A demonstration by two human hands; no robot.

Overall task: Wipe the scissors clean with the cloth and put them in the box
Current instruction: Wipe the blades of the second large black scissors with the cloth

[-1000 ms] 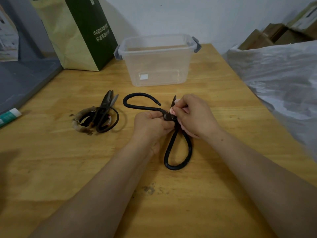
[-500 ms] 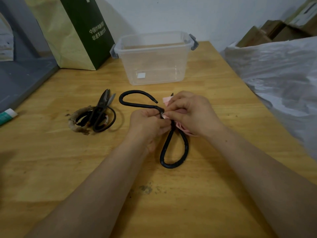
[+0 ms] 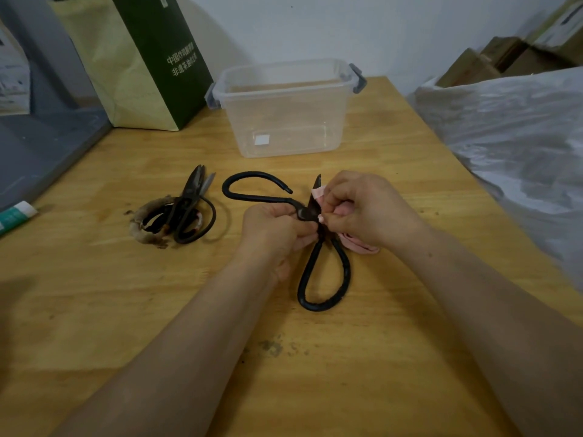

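Right hand (image 3: 369, 212) slid slightly down the large black iron scissors (image 3: 310, 263), pink cloth (image 3: 359, 246) pinched nearer the pivot, blade tip more exposed

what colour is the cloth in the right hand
Pale pink. The head view shows the cloth best, held by the right hand against the scissors.

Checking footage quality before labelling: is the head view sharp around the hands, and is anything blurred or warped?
Head view: black scissors, left hand and right hand sharp; plastic sheet smeared toward the right edge; forearms stretched by the wide angle; lighting soft.
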